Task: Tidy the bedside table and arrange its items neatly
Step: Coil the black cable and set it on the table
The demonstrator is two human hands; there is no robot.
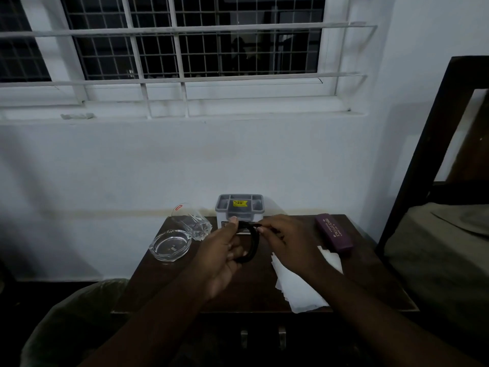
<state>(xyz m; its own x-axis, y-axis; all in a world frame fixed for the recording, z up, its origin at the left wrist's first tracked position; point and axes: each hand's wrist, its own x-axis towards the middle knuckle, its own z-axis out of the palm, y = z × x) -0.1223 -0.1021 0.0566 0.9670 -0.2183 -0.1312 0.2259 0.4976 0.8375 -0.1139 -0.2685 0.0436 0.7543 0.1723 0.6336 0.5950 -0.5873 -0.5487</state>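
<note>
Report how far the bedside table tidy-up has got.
Done: little that shows; the grey organizer stands at the back. In hand: the left hand and right hand are looping a black cable. Left: the tipped glass, the ashtray overhanging the table edge, the loose white paper, and the angled purple case.

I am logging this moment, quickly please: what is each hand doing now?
Left hand: closed on the coiled black cable.
Right hand: pinching the same cable's top end.

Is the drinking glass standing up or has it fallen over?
Tipped over. The drinking glass lies on its side on the table, beside the ashtray.
</note>
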